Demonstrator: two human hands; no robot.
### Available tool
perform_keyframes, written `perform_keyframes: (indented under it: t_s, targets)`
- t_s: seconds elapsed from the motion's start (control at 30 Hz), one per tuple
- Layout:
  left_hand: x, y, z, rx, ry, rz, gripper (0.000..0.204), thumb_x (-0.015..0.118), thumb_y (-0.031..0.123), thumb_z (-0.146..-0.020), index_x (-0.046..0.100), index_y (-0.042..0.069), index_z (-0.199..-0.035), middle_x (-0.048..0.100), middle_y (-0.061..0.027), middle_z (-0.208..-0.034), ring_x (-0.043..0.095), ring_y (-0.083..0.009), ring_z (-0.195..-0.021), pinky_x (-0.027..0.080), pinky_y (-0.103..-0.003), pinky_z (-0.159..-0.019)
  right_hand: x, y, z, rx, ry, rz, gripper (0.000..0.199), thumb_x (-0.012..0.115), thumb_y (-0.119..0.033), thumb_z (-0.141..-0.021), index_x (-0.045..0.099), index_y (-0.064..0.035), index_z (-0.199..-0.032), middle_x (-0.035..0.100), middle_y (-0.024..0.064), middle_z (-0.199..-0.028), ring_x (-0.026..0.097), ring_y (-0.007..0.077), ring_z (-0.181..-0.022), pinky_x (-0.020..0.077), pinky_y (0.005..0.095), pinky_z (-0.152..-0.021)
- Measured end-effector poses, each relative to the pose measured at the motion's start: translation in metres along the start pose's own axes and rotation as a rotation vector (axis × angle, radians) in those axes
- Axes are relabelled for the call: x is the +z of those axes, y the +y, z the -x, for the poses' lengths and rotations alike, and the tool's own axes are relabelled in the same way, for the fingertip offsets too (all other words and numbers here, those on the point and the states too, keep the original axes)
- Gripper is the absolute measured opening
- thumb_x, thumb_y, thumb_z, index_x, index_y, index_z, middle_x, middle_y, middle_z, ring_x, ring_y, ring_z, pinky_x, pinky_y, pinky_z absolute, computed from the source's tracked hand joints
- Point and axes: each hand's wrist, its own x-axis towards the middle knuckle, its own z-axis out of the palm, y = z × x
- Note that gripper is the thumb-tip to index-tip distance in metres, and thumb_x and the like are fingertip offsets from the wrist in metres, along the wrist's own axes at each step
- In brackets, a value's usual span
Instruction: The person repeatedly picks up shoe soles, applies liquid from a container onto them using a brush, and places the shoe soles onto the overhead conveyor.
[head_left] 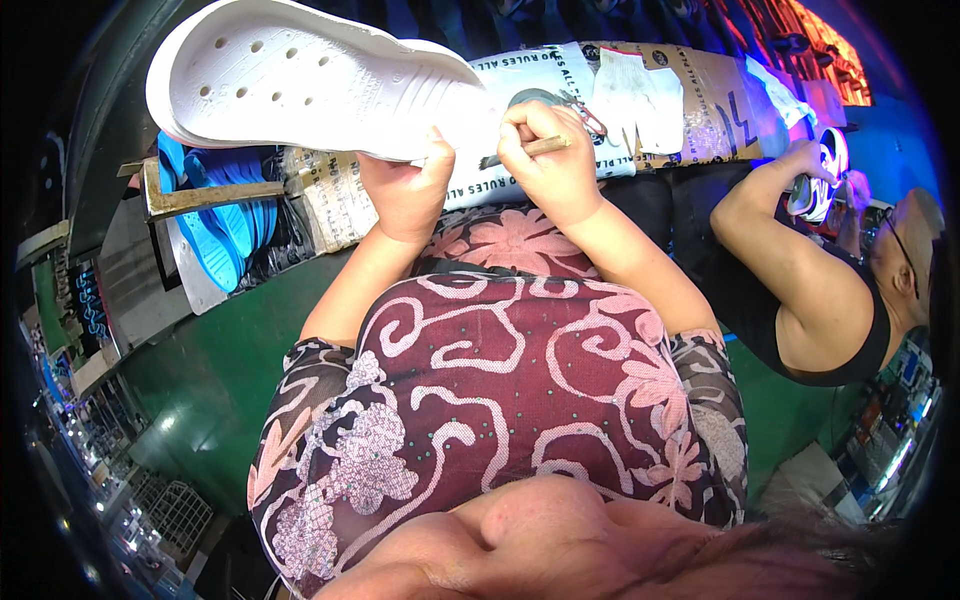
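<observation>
A white moulded shoe sole [300,80] with small round holes is held up in front of me, its toe pointing to the upper left. My left hand [408,190] grips its near edge from below. My right hand [548,160] is closed around a thin wooden-handled tool [535,148], whose tip rests at the sole's heel end.
A stack of blue soles [222,222] stands at the left beside a metal bracket [200,196]. Cardboard and printed paper [690,100] cover the bench ahead. A co-worker in a black sleeveless top [810,300] sits at my right, holding a shoe part [815,185]. The floor [220,370] is green.
</observation>
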Motion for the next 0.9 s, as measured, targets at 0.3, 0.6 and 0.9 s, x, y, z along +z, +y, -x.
perform_keyframes:
  t_s: [0.3, 0.6, 0.9]
  targets:
    - [-0.003, -0.001, 0.001, -0.006, 0.001, 0.008, 0.024, 0.060, -0.002, -0.072, 0.052, -0.002, -0.095, 0.058, -0.0085, -0.088, 0.056, -0.0154, -0.079, 0.045, -0.028, -0.074, 0.000, 0.003, 0.005, -0.153, 0.061, 0.020, 0.008, 0.060, -0.002, -0.067, 0.055, -0.0063, -0.071, 0.050, 0.0028, -0.055, 0.048, 0.0199, -0.052, 0.0382, 0.0308, -0.059]
    - [0.003, -0.001, -0.006, -0.023, 0.044, 0.038, 0.022, 0.060, -0.003, -0.072, 0.053, -0.001, -0.092, 0.057, -0.0082, -0.087, 0.056, -0.0155, -0.081, 0.045, -0.029, -0.074, -0.012, 0.013, 0.003, -0.073, 0.026, -0.020, 0.006, 0.059, -0.006, -0.077, 0.055, -0.0044, -0.072, 0.053, 0.0049, -0.060, 0.050, 0.0192, -0.059, 0.0385, 0.0311, -0.061]
    - [-0.032, 0.064, -0.031, -0.254, -0.219, 0.401, 0.031, 0.056, 0.000, -0.077, 0.047, -0.006, -0.106, 0.059, -0.0123, -0.084, 0.059, -0.0170, -0.064, 0.049, -0.027, -0.057, -0.023, 0.000, 0.017, 0.098, 0.114, -0.120, 0.011, 0.062, -0.009, -0.075, 0.052, -0.0062, -0.070, 0.052, 0.0069, -0.063, 0.051, 0.0232, -0.058, 0.0381, 0.0323, -0.054]
